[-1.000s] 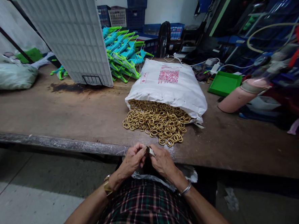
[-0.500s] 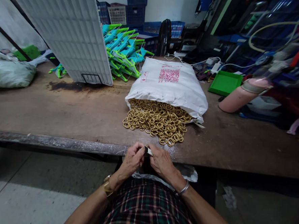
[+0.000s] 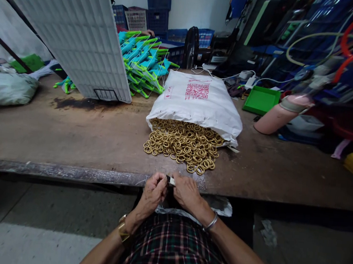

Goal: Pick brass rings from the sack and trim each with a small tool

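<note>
My left hand (image 3: 154, 193) and my right hand (image 3: 188, 191) meet at the table's front edge, fingers closed. Between them shows a small flat piece (image 3: 171, 181), black at its left end and white at its right. The white end runs into my right hand's grip. My left fingertips are pinched at the black end; what else they hold, if anything, is hidden. Just beyond the hands lies a heap of gold-coloured rings (image 3: 183, 146), spilling from the open mouth of a white sack (image 3: 197, 103) with red print.
A ribbed white panel (image 3: 80, 38) leans on the table (image 3: 83, 138) at left, beside stacked green and blue plastic parts (image 3: 145, 62). A pink bottle (image 3: 268, 115) and a green tray (image 3: 261, 100) stand at right. Someone's hand (image 3: 149, 32) shows behind the parts.
The view has shifted slightly. My hands stay together around the black-and-white piece, with only a small change in finger position. Another person's hand has appeared at the back.
</note>
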A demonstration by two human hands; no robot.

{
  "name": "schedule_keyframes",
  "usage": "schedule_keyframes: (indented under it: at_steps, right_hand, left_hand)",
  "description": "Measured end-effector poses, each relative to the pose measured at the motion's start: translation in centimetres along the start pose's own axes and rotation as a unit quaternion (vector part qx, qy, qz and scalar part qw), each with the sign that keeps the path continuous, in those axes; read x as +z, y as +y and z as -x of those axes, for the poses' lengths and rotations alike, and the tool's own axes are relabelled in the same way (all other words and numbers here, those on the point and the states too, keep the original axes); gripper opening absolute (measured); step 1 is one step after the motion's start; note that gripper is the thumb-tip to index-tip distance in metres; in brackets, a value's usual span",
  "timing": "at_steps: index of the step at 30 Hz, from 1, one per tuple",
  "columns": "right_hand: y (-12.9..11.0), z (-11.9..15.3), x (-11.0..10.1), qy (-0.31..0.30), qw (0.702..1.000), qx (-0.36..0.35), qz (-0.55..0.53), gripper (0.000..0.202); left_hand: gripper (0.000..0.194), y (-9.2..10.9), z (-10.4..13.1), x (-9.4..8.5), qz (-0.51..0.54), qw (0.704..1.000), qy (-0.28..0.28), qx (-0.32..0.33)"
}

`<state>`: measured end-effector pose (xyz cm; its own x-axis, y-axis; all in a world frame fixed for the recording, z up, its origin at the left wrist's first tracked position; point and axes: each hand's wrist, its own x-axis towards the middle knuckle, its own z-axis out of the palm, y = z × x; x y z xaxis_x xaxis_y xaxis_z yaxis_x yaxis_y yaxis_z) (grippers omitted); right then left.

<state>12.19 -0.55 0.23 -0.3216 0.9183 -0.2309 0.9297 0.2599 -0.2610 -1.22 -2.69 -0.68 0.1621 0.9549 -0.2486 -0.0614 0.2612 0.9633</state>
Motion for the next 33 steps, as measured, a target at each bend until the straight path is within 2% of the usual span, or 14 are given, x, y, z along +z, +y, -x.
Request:
schedule_keyframes:
  at_steps: [3,5,7,10,15,20,24,27,30,33]
  right_hand:
    - [0.2,-1.0,-0.2,0.018,0.999,0.043,0.014,0.025]
    - [0.3,-1.9,0.0,0.047,0.997,0.062,0.025,0.024]
    - [0.2,-2.8,0.3,0.075,0.993,0.079,0.036,0.022]
    - [-0.2,-3.9,0.6,0.105,0.989,0.093,0.053,0.027]
    - [-0.8,-5.0,0.3,0.108,0.986,0.103,0.072,0.020]
    - [-0.8,-5.2,0.3,0.104,0.986,0.104,0.077,0.017]
    - [-0.5,-4.8,0.6,0.094,0.988,0.092,0.082,0.020]
    - [-0.1,-4.3,0.9,0.091,0.991,0.075,0.070,0.022]
    - [0.4,-4.0,0.9,0.100,0.992,0.067,0.034,0.022]
    - [1.0,-3.7,0.5,0.120,0.988,0.050,-0.080,0.014]
  left_hand:
    - [0.029,0.6,0.9,0.1,0.040,0.998,-0.039,-0.013]
    - [0.029,0.9,1.2,0.1,0.106,0.991,-0.072,-0.036]
    - [0.029,1.0,1.3,0.0,0.190,0.976,-0.082,-0.067]
    - [0.029,1.0,0.9,-0.5,0.273,0.955,-0.059,-0.099]
    - [0.027,0.9,0.2,-1.3,0.301,0.945,-0.021,-0.123]
    - [0.025,1.0,-0.3,-1.9,0.332,0.933,-0.029,-0.137]
    - [0.021,0.6,-0.7,-2.5,0.381,0.911,-0.048,-0.152]
    - [0.024,0.2,-1.1,-2.7,0.411,0.897,-0.038,-0.159]
    - [0.024,0.3,-1.4,-2.6,0.394,0.907,-0.017,-0.146]
    - [0.024,0.7,-1.8,-2.2,0.336,0.934,-0.017,-0.118]
